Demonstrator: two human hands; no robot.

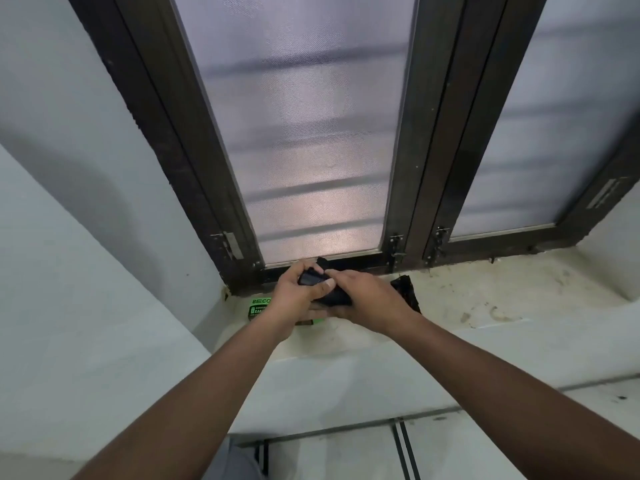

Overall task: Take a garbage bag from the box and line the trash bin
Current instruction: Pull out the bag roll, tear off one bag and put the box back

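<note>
Both grips clamp the black garbage-bag roll (323,289), left hand (294,296) and right hand (367,299) pinching it just above the green box (259,308) on the windowsill (485,292); I judge separating a bag and lining the unseen bin remain.

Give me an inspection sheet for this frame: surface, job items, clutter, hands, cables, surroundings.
Surface: pale window sill, stained and dusty.
Job's things: green garbage bag box lies on the sill at its left end, partly hidden by the left hand; black folded garbage bag held above it. Trash bin not in view.
Clutter: crumpled black piece on the sill behind the right hand; what it is cannot be told.
Hands: left hand grips the bag's upper end; right hand pinches it from the right.
Cables: nothing seen.
Surroundings: dark-framed window with frosted panes, latches at the bottom; white walls; tiled floor below.
</note>
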